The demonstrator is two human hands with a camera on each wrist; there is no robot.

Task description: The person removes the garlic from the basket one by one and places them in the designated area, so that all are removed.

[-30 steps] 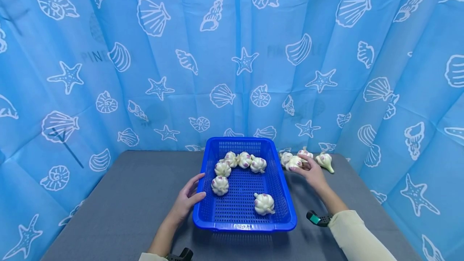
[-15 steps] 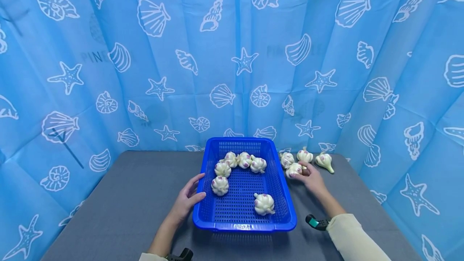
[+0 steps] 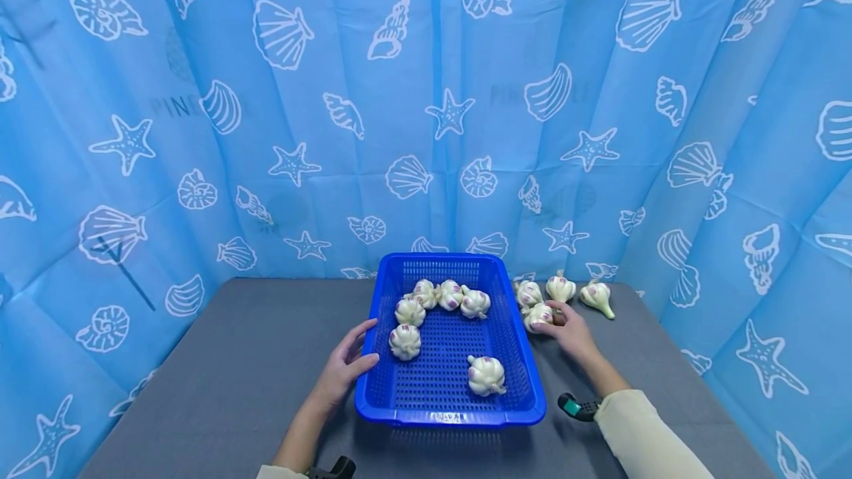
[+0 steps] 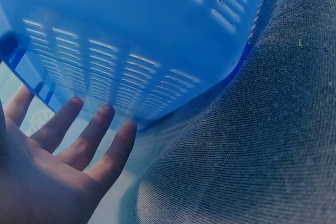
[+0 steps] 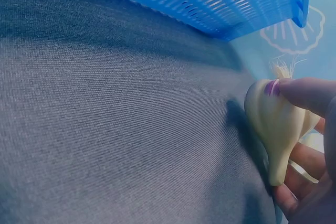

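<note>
My right hand [image 3: 571, 333] pinches a white, purple-streaked garlic bulb [image 3: 538, 318] just right of the blue plastic basket [image 3: 450, 417]. In the right wrist view, the thumb lies across this garlic bulb [image 5: 273, 114] and the other fingers are behind it; its stem points down, close over the cloth. At the basket's left side, my left hand [image 3: 342, 364] rests on the rim with thumb and fingers spread. The left wrist view shows its fingers [image 4: 94, 135] nearly straight by the slotted wall. Inside the basket, several garlic bulbs [image 3: 404, 342] line the back and left; another garlic bulb [image 3: 486, 375] lies front right.
Beyond the right hand are three more garlic bulbs: one garlic bulb [image 3: 529, 293] by the basket wall, a second garlic bulb [image 3: 560, 287] and a long-stemmed garlic bulb [image 3: 597, 297]. Grey cloth [image 3: 266, 346] covers the table. A blue seashell curtain [image 3: 426, 131] hangs behind.
My right hand has drawn slightly toward me with the garlic bulb, away from the bulbs behind it. The left hand and basket have stayed put.
</note>
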